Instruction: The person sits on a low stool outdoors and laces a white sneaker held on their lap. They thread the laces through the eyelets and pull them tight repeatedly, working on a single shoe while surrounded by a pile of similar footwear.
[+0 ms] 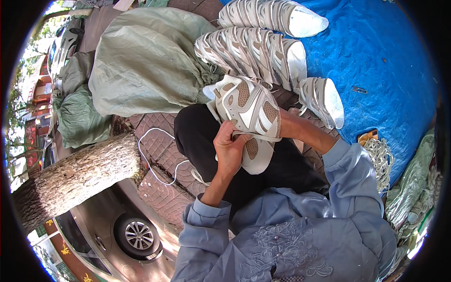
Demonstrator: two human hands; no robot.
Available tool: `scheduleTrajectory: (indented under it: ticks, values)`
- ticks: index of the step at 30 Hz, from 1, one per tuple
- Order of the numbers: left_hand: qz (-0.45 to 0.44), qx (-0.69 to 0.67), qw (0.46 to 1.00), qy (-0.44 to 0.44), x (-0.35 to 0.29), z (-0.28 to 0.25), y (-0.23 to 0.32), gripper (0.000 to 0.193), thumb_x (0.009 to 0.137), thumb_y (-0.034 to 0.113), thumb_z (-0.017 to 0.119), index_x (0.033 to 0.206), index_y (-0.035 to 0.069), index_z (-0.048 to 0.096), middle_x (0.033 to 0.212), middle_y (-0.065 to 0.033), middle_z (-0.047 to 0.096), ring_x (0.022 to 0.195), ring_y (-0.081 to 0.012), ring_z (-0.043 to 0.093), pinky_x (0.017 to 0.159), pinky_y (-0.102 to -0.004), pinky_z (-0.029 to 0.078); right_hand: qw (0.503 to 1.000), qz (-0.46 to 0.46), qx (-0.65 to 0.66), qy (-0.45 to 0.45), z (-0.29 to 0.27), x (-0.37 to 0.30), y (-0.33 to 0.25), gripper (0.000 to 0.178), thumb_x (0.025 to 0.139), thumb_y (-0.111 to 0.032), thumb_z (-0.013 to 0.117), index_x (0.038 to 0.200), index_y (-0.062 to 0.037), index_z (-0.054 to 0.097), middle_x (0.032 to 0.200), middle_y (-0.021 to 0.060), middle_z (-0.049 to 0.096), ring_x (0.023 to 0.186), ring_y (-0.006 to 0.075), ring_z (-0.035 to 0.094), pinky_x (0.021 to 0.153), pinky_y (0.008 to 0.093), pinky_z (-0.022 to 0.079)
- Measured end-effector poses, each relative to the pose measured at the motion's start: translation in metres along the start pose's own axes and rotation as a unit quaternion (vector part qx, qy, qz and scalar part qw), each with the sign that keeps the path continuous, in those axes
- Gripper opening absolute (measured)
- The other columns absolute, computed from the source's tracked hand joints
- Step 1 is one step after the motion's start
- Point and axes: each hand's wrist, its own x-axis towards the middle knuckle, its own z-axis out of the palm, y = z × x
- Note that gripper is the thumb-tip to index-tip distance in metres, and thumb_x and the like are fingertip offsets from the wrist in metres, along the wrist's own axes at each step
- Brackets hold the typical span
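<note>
Over my lap is a sneaker upper point(251, 105) in white, beige and brown mesh, with no sole visible. My left hand point(229, 149) pinches a pale flat shoelace point(260, 137) at the upper's near side, thumb and forefinger together. The lace stretches across the upper toward its right edge. From the right, my right hand point(287, 123) reaches behind the upper and grips it; the upper hides most of its fingers. Beyond my hands lie rows of nested, similar uppers point(244, 54), with a shorter stack point(323, 101) at the right.
A blue tarp point(376, 61) spreads at the right, bearing a bundle of white laces point(377, 157) and a small metal clip point(360, 90). A large pale green sack point(145, 61) sits far left. Nearer are a tree trunk point(84, 176), a parked car point(98, 225) and a loose white cord point(145, 160) on paving.
</note>
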Motion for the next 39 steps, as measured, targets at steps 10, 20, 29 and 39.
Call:
scheduleTrajectory:
  ticks: [10, 20, 29, 39]
  values:
    - [-0.045, -0.026, 0.998, -0.041, -0.002, -0.009, 0.001, 0.019, 0.065, -0.010, 0.062, 0.081, 0.001, 0.058, 0.078, 0.0008, 0.051, 0.070, -0.0066, 0.049, 0.063, -0.0201, 0.040, 0.972, 0.085, 0.217, 0.026, 0.007, -0.003, -0.008, 0.049, 0.072, -0.018, 0.066, 0.115, -0.0042, 0.046, 0.112, 0.0109, 0.049, 0.103, 0.0224, 0.047, 0.092, 0.0338, 0.035]
    - [-0.090, 0.010, 0.994, -0.065, 0.001, -0.011, 0.018, 0.009, 0.074, -0.004, 0.059, 0.082, 0.000, 0.058, 0.072, 0.0015, 0.057, 0.066, -0.0041, 0.049, 0.060, -0.0200, 0.041, 0.989, 0.055, 0.124, 0.050, -0.006, -0.007, -0.003, 0.037, 0.073, -0.014, 0.062, 0.107, -0.0033, 0.053, 0.099, 0.0100, 0.057, 0.092, 0.0181, 0.054, 0.082, 0.0296, 0.042]
    - [-0.015, 0.087, 0.987, -0.131, 0.020, -0.012, 0.032, 0.018, 0.078, -0.009, 0.042, 0.086, -0.001, 0.057, 0.073, -0.0015, 0.052, 0.052, -0.0042, 0.043, 0.048, -0.0183, 0.034, 0.918, 0.231, 0.295, 0.131, -0.026, -0.006, 0.061, 0.009, 0.072, -0.002, 0.057, 0.065, -0.0016, 0.063, 0.074, 0.0003, 0.062, 0.064, 0.0063, 0.053, 0.053, 0.0237, 0.043]
    - [-0.211, 0.016, 0.976, -0.042, 0.038, 0.000, 0.043, 0.024, 0.079, -0.002, 0.043, 0.097, 0.001, 0.059, 0.059, 0.0005, 0.052, 0.040, -0.0036, 0.037, 0.037, -0.0196, 0.028, 0.544, 0.100, 0.805, 0.213, 0.022, 0.006, 0.048, 0.023, 0.089, -0.018, 0.045, 0.107, -0.0036, 0.050, 0.095, 0.0049, 0.057, 0.090, 0.0116, 0.053, 0.078, 0.0266, 0.046]
